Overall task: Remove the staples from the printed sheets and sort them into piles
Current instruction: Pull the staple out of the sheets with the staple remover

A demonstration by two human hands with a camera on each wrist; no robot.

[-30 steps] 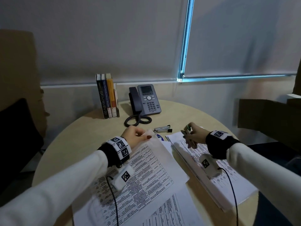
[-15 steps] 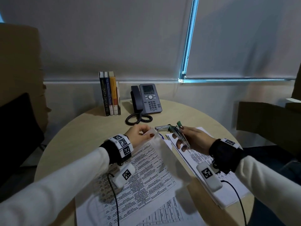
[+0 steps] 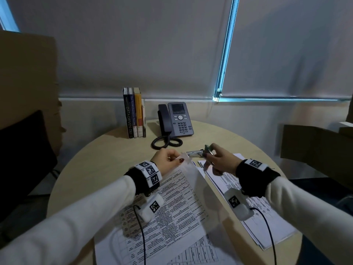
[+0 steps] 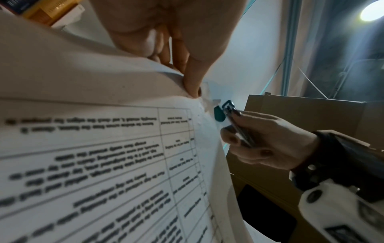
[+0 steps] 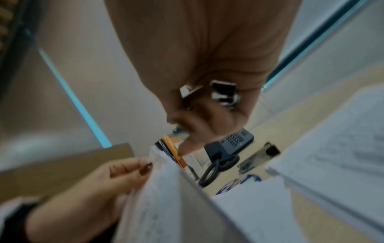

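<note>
Pinching sheet corner [image 3: 184,158]: left hand [image 3: 168,162] | right hand [image 3: 219,159] grips staple remover [image 3: 208,150] | round table [image 3: 107,159]

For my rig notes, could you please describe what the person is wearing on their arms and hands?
Both arms have white sleeves ending in black cuffs. Each wrist carries a white band printed with square black markers, a white marker-tagged camera pod and a thin black cable. Fingernails are painted dark.

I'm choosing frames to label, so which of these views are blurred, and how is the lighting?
Head view: dim room, cold blue glow at the blind edge, fairly sharp, wide-angle bending. Left wrist view: printed sheets up close with soft, unreadable text; bright lamp glare top right; staple remover fairly clear. Right wrist view: smeared throughout; phone recognisable, right hand fills the top.
</note>
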